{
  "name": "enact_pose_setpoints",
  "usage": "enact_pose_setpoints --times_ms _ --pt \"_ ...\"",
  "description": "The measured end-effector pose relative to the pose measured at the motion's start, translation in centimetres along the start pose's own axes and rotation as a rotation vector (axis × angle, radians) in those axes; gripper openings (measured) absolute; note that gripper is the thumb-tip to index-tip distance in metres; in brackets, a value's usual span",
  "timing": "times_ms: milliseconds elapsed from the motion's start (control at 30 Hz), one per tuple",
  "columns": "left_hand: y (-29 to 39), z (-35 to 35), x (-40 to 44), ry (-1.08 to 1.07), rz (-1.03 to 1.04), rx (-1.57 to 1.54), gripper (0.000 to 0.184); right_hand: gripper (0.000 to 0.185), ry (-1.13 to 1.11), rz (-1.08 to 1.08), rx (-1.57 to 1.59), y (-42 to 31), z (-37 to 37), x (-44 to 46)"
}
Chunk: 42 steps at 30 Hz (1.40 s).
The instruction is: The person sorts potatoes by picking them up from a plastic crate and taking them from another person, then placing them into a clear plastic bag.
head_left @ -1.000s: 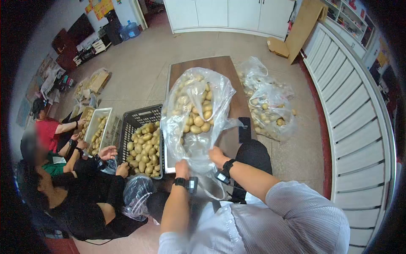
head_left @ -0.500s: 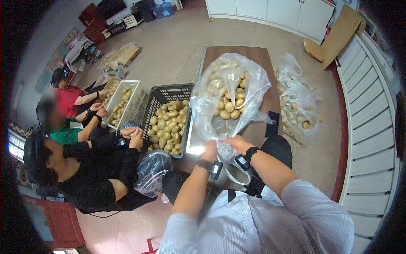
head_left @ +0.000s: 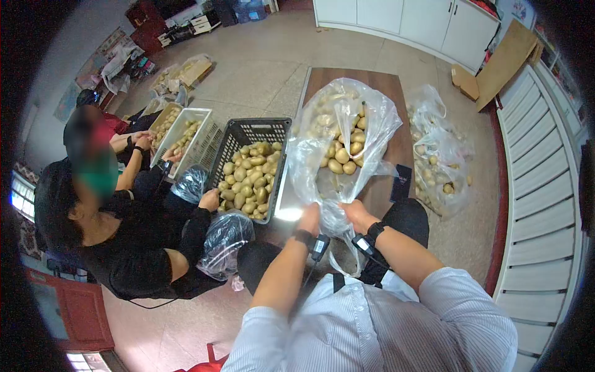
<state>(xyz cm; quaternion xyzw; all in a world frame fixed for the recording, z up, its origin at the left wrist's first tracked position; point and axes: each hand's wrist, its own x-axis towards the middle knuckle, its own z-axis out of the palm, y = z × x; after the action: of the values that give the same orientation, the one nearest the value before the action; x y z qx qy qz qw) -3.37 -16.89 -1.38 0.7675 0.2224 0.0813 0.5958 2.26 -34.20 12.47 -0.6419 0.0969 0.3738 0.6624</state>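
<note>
Left hand [head_left: 310, 218] and right hand [head_left: 356, 215], lower center of frame, grasp the gathered end of the clear plastic bag [head_left: 328, 187]. The bag, containing potatoes [head_left: 338, 165], rests at center on the brown table [head_left: 403, 149]. Black flat device [head_left: 401, 181]: right table edge, marking unreadable. Grey floor [head_left: 266, 77] extends to white cabinets [head_left: 400, 22], top of frame.

Left hand [head_left: 310, 218] and right hand [head_left: 358, 216] grip the bag [head_left: 305, 152]; its potatoes [head_left: 342, 155] lie beyond the grip, a crate [head_left: 257, 131] ahead-left.

White cabinets [head_left: 423, 26] stand beyond the pale floor [head_left: 254, 79], with a slatted panel [head_left: 534, 232] right and a bright window [head_left: 23, 197] left.
</note>
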Motion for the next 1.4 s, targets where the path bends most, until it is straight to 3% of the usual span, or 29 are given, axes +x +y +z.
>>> enact_pose_setpoints --times_ms 67,100,167,400,433,500,567,700,767,900,967,1067,1100,1133,1167,1200,1300,1400 --pt "2.7 -1.0 -1.2 -0.102 0.508 0.974 0.023 0.030 0.006 0.011 0.027 0.7 -0.3 0.3" --pt "4.5 -0.9 -1.8 -0.100 0.510 0.974 0.023 0.029 0.012 0.025 0.054 1.4 -0.6 0.6" --pt "7.4 0.1 -2.6 0.029 -0.434 -0.154 0.023 0.028 0.033 0.010 0.045 4.7 -2.1 4.0" --pt "2.2 1.5 -3.0 0.102 -0.373 -0.156 0.021 0.029 0.110 -0.010 0.048 4.6 -1.8 1.1" --pt "1.5 1.6 -3.4 0.125 -0.170 -0.090 0.021 0.029 0.109 -0.013 0.047 4.4 -1.7 0.4" --pt "1.0 2.0 -3.5 0.148 0.036 -0.024 0.023 0.027 0.103 -0.040 -0.069 4.2 -1.7 -1.0" --pt "4.0 2.0 -4.4 0.268 -0.350 -0.300 0.027 0.027 0.121 -0.031 -0.087 5.1 -1.5 -1.1" --pt "7.7 1.2 -6.0 0.300 -0.418 -0.311 0.030 0.028 0.076 -0.070 -0.021 8.2 -1.7 -0.5" --pt "8.6 1.1 -6.5 0.305 -0.350 -0.430 0.049 0.029 0.113 0.016 -0.058 5.3 -0.1 -4.4" --pt "6.3 1.5 -5.9 0.200 -0.422 -0.492 0.052 0.032 0.158 -0.065 -0.120 6.5 -0.1 -3.9" --pt "4.2 2.0 -4.9 0.326 -0.325 -0.200 0.041 0.034 0.123 -0.057 -0.113 7.1 -0.3 -3.3" --pt "0.1 2.2 -3.4 0.246 -0.278 0.012 0.032 0.040 0.177 -0.151 -0.213 7.3 -0.7 -2.4" --pt "-0.4 2.1 -3.3 0.222 -0.264 0.081 0.029 0.042 0.324 -0.220 -0.364 7.4 -1.2 -1.7" --pt "0.3 1.8 -3.7 0.192 -0.168 0.068 0.030 0.043 0.467 -0.292 -0.519 6.9 -1.4 -1.7" --pt "1.1 1.6 -3.7 0.181 -0.132 0.057 0.030 0.042 0.421 -0.378 -0.415 6.2 -2.2 -1.9" --pt "1.9 1.8 -3.5 0.180 -0.149 0.013 0.031 0.044 0.397 -0.374 -0.433 4.1 -2.2 -2.9" --pt "3.8 2.2 -2.7 0.215 -0.299 -0.188 0.032 0.068 0.558 -0.718 -0.795 3.1 -3.6 -1.9" --pt "4.2 2.4 -1.7 0.277 -0.398 -0.298 0.033 0.048 0.490 -0.872 -0.879 -2.4 -1.9 -5.4"
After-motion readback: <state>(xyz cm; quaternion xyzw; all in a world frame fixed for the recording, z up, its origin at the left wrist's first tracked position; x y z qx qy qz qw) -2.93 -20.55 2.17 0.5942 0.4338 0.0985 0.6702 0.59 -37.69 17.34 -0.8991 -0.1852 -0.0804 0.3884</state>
